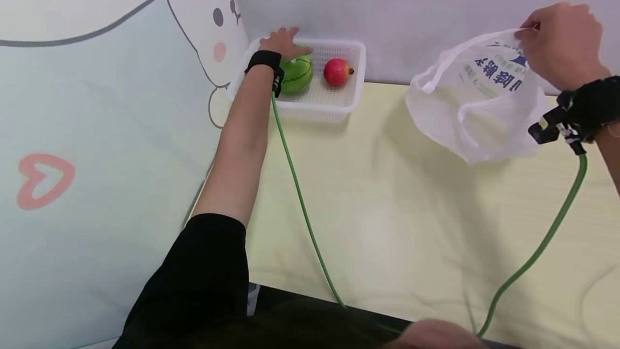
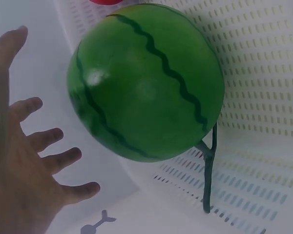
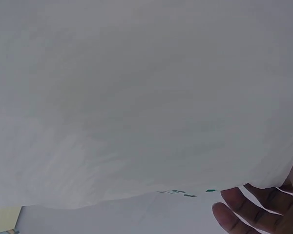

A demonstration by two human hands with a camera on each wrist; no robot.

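The left hand [image 1: 281, 42], fingers spread and holding nothing, hovered over the watermelon [image 1: 296, 73] in the white basket [image 1: 339, 105] (a pomegranate [image 1: 337, 71] lay beside it). The right hand [image 1: 562, 42] pinched a plastic bag [image 1: 479, 101] aloft above the table [image 1: 387, 220].

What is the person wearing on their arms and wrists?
The left arm has a short black sleeve and is bare below it. Each wrist carries a black strapped device, left and right, with a green cable trailing back from each. Both hands are bare.
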